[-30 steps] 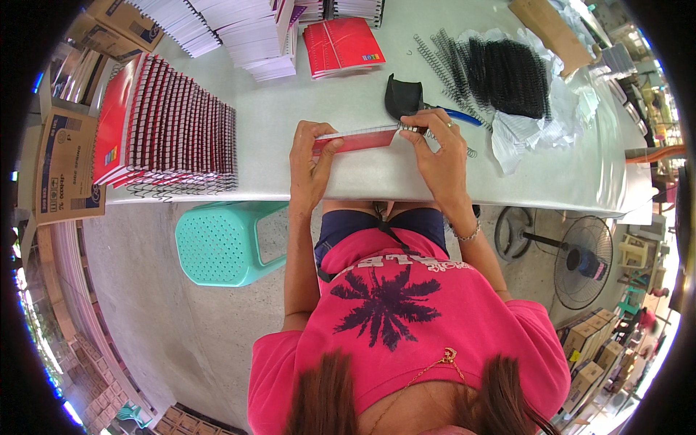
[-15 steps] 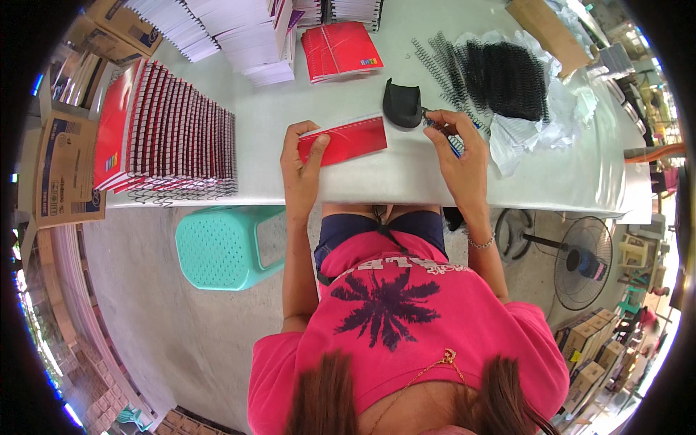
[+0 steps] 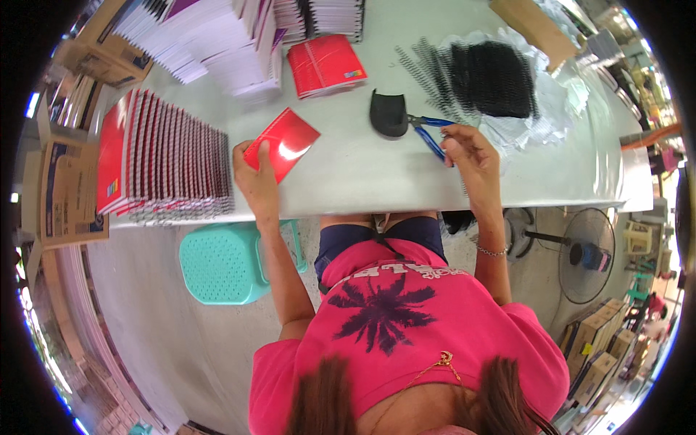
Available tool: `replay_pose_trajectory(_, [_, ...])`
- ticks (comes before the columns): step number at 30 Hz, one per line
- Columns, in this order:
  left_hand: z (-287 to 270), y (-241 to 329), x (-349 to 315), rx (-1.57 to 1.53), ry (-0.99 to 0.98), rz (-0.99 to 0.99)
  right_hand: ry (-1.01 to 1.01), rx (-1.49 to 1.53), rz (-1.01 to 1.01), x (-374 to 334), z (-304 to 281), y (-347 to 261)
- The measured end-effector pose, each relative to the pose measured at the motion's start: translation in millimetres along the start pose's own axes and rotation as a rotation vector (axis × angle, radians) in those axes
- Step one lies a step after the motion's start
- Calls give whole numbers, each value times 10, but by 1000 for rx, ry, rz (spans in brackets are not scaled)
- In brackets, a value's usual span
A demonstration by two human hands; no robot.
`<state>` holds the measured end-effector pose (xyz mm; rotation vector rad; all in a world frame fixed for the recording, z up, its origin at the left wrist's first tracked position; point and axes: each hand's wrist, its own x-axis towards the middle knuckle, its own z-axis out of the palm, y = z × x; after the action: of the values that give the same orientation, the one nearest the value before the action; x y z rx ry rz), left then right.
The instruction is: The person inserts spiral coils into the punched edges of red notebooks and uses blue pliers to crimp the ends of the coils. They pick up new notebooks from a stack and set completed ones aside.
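At the left, my left hand [image 3: 257, 170] is closed on a thin red notebook [image 3: 290, 139], thumb on its cover and the notebook tilted above the table. My right hand [image 3: 471, 152] is pinched, with what looks like a thin black spiral binding coil [image 3: 464, 185] hanging below the fingers; most of it is hidden. Beside those fingers lie pliers with blue handles [image 3: 428, 138], handles spread, the ends partly behind my hand. Their jaws point at a black scooped holder [image 3: 388, 114].
Spiral-bound red notebooks stand in a row [image 3: 170, 159] at the left. Behind are stacked white page blocks [image 3: 210, 40] and a bundle of red notebooks [image 3: 326, 64]. A heap of black coils [image 3: 493, 78] lies on crumpled plastic at the right. A turquoise stool [image 3: 221, 264] stands below the table.
My left hand has moved left with the red notebook and turned it, so its glossy cover shows. My right hand has shifted slightly right, and more of the blue-handled pliers is visible.
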<state>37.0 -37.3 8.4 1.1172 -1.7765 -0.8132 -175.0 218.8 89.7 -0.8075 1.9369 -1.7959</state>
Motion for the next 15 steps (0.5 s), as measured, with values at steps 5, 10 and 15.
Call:
replay_pose_trajectory(5, [24,92,-2,311,38,117,-122,249,78,12,40,-51])
replay_pose_trajectory(10, [30,135,-33,538,-1,130,-160,270,121,1,8,-23])
replay_pose_trajectory(15, [32,267,-56,483,64,236,-213,331,153,-22,9,-41])
